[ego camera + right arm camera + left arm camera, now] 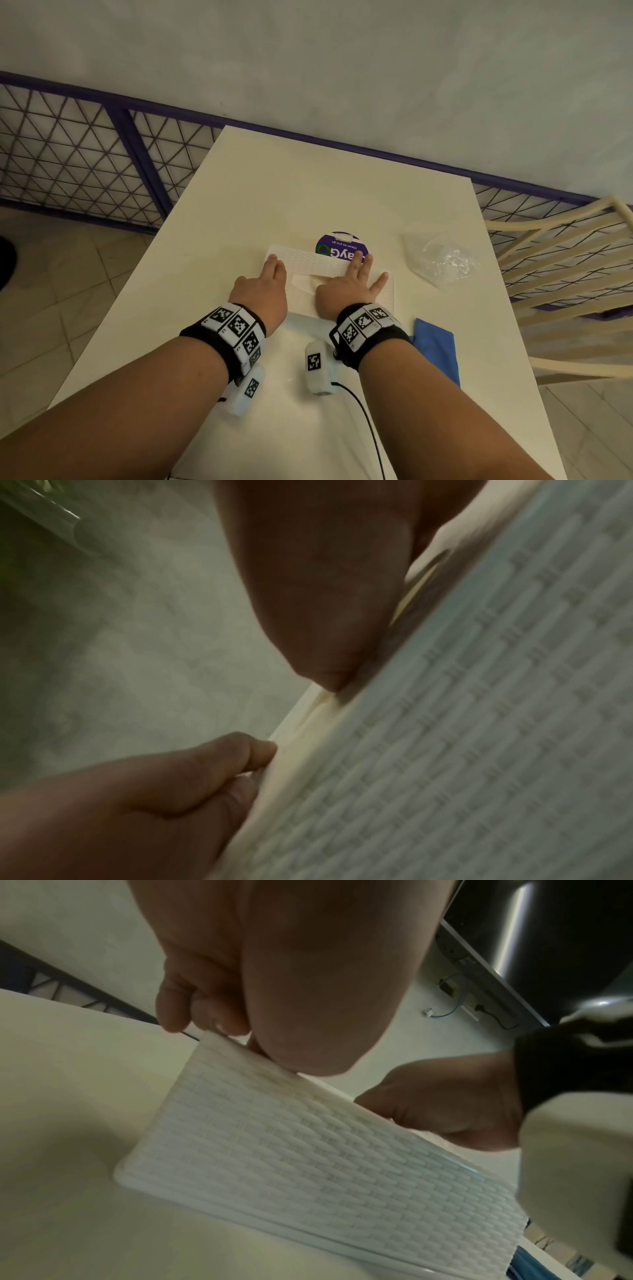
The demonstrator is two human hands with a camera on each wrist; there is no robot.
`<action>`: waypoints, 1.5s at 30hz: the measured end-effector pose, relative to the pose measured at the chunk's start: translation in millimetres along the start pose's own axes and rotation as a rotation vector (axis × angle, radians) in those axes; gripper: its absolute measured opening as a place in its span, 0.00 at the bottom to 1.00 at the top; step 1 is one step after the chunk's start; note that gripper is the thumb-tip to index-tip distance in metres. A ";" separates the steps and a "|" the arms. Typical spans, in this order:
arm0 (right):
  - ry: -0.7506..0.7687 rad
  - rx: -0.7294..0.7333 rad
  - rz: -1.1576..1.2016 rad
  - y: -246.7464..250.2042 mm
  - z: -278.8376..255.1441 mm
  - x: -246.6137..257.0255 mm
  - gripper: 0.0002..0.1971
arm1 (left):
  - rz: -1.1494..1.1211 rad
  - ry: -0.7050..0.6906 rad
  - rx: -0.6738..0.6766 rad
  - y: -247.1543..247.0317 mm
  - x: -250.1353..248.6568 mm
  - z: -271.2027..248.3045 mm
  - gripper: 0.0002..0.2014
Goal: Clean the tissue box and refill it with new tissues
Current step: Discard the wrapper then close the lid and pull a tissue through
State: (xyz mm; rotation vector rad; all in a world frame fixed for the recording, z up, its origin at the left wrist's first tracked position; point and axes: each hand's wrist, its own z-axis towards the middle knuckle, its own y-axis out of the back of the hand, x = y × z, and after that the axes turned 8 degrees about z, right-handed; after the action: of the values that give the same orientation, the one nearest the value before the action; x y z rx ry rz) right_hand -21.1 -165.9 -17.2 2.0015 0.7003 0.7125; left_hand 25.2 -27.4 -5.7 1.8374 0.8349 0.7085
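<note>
A white tissue box (308, 262) with a woven pattern lies flat at the middle of the white table (239, 205). My left hand (263, 291) is on its left end. In the left wrist view the left hand's fingers (178, 1007) curl over the far corner of the box (308, 1150). My right hand (346, 287) lies on the box's top with straight, spread fingers. In the right wrist view its thumb (318, 601) presses at the seam along the edge of the box (479, 723). No tissues show.
A round purple label (339, 245) lies just behind the box. A crumpled clear plastic bag (442, 262) is to the right, and a blue cloth (438, 346) lies near my right wrist. A cream chair (565, 274) stands at the table's right side, a mesh fence behind.
</note>
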 end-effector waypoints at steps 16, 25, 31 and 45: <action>-0.066 -0.050 0.183 -8.4 14.8 5.5 0.22 | 0.013 0.012 0.023 -2.2 -1.8 3.9 0.36; 0.066 -0.128 0.223 -11.7 7.0 11.1 0.17 | 0.005 0.018 0.030 -1.9 -2.8 3.6 0.36; -0.005 -0.102 0.145 -15.3 2.6 10.9 0.22 | -0.005 0.009 0.022 -4.1 1.0 4.6 0.37; -0.051 0.008 0.107 -4.1 4.0 9.3 0.22 | -0.019 0.017 -0.006 -5.7 -0.2 5.8 0.35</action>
State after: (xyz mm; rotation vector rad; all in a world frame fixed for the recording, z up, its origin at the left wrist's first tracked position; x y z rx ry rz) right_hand -12.8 -159.6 -20.5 2.0694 0.5701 0.7194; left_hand 28.2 -28.8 -13.1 1.8180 0.8595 0.7146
